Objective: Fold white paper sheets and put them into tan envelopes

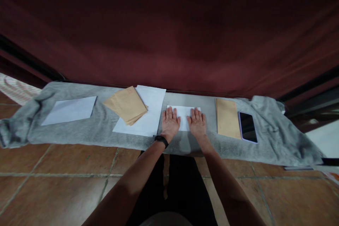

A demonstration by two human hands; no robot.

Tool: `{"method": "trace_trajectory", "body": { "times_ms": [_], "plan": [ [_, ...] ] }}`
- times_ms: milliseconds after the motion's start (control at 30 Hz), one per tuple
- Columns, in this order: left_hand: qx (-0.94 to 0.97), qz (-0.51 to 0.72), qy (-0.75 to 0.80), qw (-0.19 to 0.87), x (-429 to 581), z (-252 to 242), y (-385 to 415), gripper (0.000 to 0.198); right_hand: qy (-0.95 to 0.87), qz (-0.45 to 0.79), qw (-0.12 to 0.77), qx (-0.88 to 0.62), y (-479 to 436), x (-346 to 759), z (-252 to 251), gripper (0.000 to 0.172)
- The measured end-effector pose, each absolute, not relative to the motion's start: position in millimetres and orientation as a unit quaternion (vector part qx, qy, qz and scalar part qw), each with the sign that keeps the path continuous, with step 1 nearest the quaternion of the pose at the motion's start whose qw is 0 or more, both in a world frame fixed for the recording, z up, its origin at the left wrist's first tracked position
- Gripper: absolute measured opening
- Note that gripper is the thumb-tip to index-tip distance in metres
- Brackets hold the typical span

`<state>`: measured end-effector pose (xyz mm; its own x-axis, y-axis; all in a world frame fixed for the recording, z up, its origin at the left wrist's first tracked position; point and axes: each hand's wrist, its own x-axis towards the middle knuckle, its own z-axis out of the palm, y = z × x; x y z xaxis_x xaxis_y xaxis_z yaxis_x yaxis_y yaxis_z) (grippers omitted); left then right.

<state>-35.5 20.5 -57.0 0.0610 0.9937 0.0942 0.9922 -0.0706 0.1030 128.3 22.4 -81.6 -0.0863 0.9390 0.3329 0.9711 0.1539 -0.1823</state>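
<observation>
Dark red panel [169, 42] fills the far side. Brown tiled floor [74, 190] on the near side. Between them a long grey cloth [79, 136] runs left to right, bunched at both ends. Dark trousers [185, 187] at near center, just under the cloth's near edge.

On the cloth: large white sheet [156, 102] left of center, partly covered by a fanned brown envelope pile [128, 106]. Top envelope has a small reddish mark near its far edge. Well apart at far left: another white paper [71, 111], lying at a slight angle. Right of center: brown envelope stack [228, 118], edges roughly lined up, slightly offset on its left side.

Small white paper [183, 113] lies at center, between the large sheet and the right-hand stack. Left hand [171, 122] is palm down on its left end, right hand [196, 122] palm down on its right end. Both released: flat, fingers pointing far, thumbs turned inward, paper showing between them.

Phone [248, 127], dark screen up, light purple edge, just right of the brown stack. Smallest: black wristband [161, 140] on the left wrist.
</observation>
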Motion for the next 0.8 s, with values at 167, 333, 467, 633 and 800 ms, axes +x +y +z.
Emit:
{"method": "trace_trajectory", "body": {
  "times_ms": [167,333,467,633,800],
  "plan": [
    [0.74,0.051,0.671,0.004,-33,-53,20,0.062,-0.733,-0.055,0.181,-0.654,14,143,-81,0.059],
    [0.758,0.054,0.65,0.005,-33,-52,21,0.06,-0.725,-0.057,0.178,-0.662,5,153,-79,0.061],
    [0.769,0.065,0.636,0.006,-32,-54,21,0.059,-0.719,-0.052,0.176,-0.671,-3,159,-78,0.061],
    [0.78,0.069,0.621,0.003,-31,-54,21,0.057,-0.715,-0.049,0.177,-0.674,-6,160,-75,0.061],
    [0.804,0.078,0.59,0.012,-33,-53,20,0.057,-0.712,-0.039,0.178,-0.678,-5,158,-74,0.061]
  ]
}}
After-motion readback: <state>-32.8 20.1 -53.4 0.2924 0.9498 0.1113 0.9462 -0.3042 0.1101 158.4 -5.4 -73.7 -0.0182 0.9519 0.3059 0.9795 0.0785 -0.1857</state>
